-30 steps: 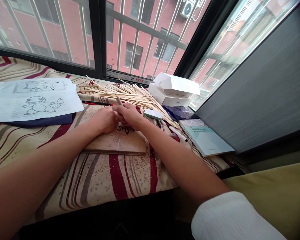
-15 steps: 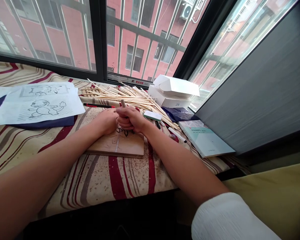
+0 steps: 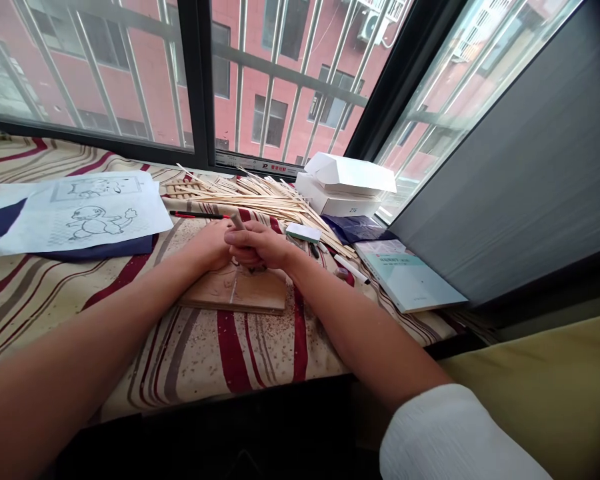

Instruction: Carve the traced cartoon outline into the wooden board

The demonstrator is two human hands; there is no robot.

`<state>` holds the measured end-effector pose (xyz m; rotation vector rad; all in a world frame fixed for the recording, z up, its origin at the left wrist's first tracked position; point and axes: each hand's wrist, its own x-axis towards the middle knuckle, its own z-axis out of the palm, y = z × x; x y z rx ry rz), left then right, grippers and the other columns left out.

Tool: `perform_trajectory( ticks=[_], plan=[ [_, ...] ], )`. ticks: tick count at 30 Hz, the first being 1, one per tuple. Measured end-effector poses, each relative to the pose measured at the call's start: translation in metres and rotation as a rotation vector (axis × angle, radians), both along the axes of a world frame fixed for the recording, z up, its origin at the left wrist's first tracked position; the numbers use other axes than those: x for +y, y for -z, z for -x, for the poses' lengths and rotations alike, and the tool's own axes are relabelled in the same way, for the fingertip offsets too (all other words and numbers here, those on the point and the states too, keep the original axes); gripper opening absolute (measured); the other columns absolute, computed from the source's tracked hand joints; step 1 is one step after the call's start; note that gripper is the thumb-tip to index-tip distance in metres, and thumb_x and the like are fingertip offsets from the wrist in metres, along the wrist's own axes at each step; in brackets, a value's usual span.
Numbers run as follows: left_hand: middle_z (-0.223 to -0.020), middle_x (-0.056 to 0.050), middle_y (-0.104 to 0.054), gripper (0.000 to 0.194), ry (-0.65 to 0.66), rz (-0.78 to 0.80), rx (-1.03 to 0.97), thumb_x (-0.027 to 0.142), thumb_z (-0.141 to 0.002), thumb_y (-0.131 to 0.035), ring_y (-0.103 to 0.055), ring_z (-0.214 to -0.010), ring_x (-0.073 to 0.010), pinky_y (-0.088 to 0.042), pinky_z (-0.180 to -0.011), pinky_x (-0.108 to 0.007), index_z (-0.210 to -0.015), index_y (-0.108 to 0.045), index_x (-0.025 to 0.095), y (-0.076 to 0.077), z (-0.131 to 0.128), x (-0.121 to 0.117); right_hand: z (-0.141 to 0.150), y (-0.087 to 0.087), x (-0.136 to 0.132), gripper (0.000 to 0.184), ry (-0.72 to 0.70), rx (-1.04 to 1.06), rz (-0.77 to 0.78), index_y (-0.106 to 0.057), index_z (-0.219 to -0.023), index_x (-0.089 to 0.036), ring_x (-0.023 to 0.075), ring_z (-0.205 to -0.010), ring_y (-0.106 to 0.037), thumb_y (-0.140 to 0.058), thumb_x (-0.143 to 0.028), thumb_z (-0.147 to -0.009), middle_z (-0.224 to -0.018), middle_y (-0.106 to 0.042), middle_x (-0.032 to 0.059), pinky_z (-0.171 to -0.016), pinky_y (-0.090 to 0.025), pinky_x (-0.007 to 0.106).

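The right hand (image 3: pixel 259 245) is closed tight around a pale tool handle (image 3: pixel 238 221), which pokes up past the knuckles, above a scored wooden board (image 3: pixel 235 293) on a striped bedspread (image 3: pixel 200 353). The left hand (image 3: pixel 209 245) sits touching the right one; I can't make out its grip.

- Right hand (image 3: pixel 260 245) forward: loose wooden sticks (image 3: pixel 260 197) piled behind the wooden board (image 3: pixel 233 293) block it
- Right hand rightward: white block (image 3: pixel 303 233), marker (image 3: pixel 350 269), book (image 3: pixel 410 277) in the way; ZTE box (image 3: pixel 337 203) beyond
- Left hand (image 3: pixel 210 247) forward: pencil (image 3: pixel 197 215); paper drawings (image 3: pixel 80 217) to its left
- Window frame (image 3: pixel 200 87) stops reach past the sticks
- Passable: over striped cloth (image 3: pixel 220 347) in front of wooden board
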<state>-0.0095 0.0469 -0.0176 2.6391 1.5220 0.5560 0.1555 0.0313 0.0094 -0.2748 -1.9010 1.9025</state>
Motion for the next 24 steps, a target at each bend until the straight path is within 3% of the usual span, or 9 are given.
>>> perform_trajectory(
  ticks=[4, 8, 12, 16, 24],
  plan=[
    [-0.108, -0.009, -0.073, 0.03, 0.0, 0.042, 0.092, 0.035, -0.089, -0.059, -0.064, -0.109, -0.0273, -0.05, -0.096, -0.035, -0.108, -0.072, 0.016, -0.001, 0.001, 0.001, -0.005, -0.003, -0.006, 0.052, -0.043, -0.021, -0.076, -0.035, -0.064, -0.023, 0.0041, -0.039, -0.023, -0.065, -0.051, -0.096, -0.046, -0.031, -0.012, -0.036, -0.021, 0.019],
    [-0.12, -0.011, -0.072, 0.039, -0.024, -0.002, 0.13, 0.033, -0.099, -0.041, -0.064, -0.114, -0.0266, -0.049, -0.104, -0.038, -0.116, -0.073, 0.017, 0.003, 0.004, 0.004, -0.016, -0.019, -0.009, 0.048, 0.274, 0.075, -0.228, -0.042, -0.066, -0.023, 0.0045, -0.04, -0.028, -0.072, -0.05, -0.091, -0.047, -0.036, -0.0111, -0.038, -0.025, 0.02],
    [-0.125, -0.013, -0.07, 0.048, 0.014, -0.035, 0.157, 0.037, -0.102, -0.034, -0.062, -0.119, -0.0286, -0.047, -0.109, -0.045, -0.118, -0.074, 0.017, 0.007, 0.007, 0.007, -0.021, -0.027, -0.006, 0.05, 0.501, 0.174, -0.074, -0.034, -0.067, -0.025, 0.0048, -0.038, -0.02, -0.065, -0.053, -0.096, -0.046, -0.028, -0.0128, -0.037, -0.021, 0.021],
    [-0.122, -0.015, -0.071, 0.043, 0.082, -0.09, 0.164, 0.033, -0.1, -0.037, -0.062, -0.117, -0.0291, -0.048, -0.109, -0.047, -0.111, -0.075, 0.016, 0.011, 0.009, 0.011, -0.01, -0.018, -0.005, 0.048, 0.511, 0.111, 0.024, -0.036, -0.068, -0.025, 0.0046, -0.038, -0.02, -0.067, -0.05, -0.096, -0.045, -0.031, -0.0127, -0.036, -0.022, 0.02],
    [-0.12, -0.011, -0.071, 0.033, 0.07, -0.085, 0.109, 0.029, -0.098, -0.045, -0.062, -0.117, -0.0274, -0.049, -0.108, -0.044, -0.109, -0.074, 0.019, 0.016, 0.011, 0.016, 0.003, -0.001, -0.001, 0.046, 0.543, 0.133, 0.027, -0.043, -0.066, -0.023, 0.0033, -0.036, -0.021, -0.071, -0.048, -0.092, -0.044, -0.033, -0.0132, -0.035, -0.02, 0.02]
  ],
)
